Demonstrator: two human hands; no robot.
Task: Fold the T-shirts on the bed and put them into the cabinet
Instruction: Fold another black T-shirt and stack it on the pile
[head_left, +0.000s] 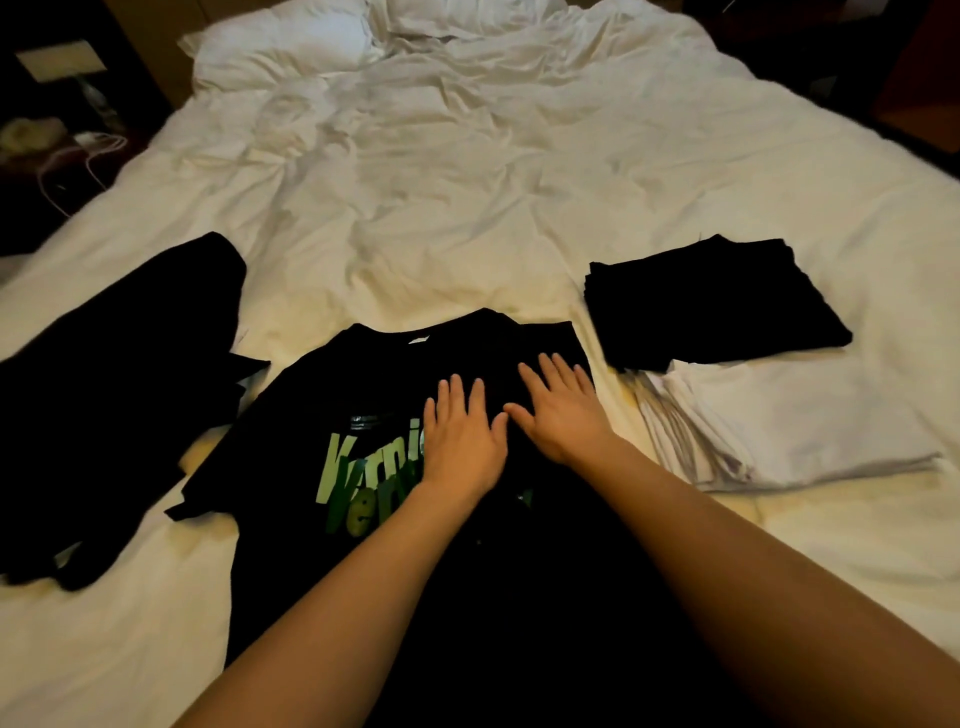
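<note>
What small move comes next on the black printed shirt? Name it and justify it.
Probably fold the left sleeve side inward. Both the left hand and right hand press flat on the black printed shirt, whose right side looks already folded over, while the left sleeve still spreads out on the bed.

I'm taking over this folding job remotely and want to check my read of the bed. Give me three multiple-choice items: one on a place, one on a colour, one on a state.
1. Where does the folded black stack lie?
A. On the pillow
B. To the right of the printed black T-shirt
C. Under the hands

2. What colour is the print on the T-shirt under the hands?
A. Green
B. Red
C. Yellow

3. How are the left hand and right hand?
A. Clenched into fists
B. Lifted off the bed
C. Flat on the shirt, fingers straight

Answers: 1 B, it sits right of the shirt, beyond the folded white pile. 2 A, the letters are green. 3 C, both palms press flat.
</note>
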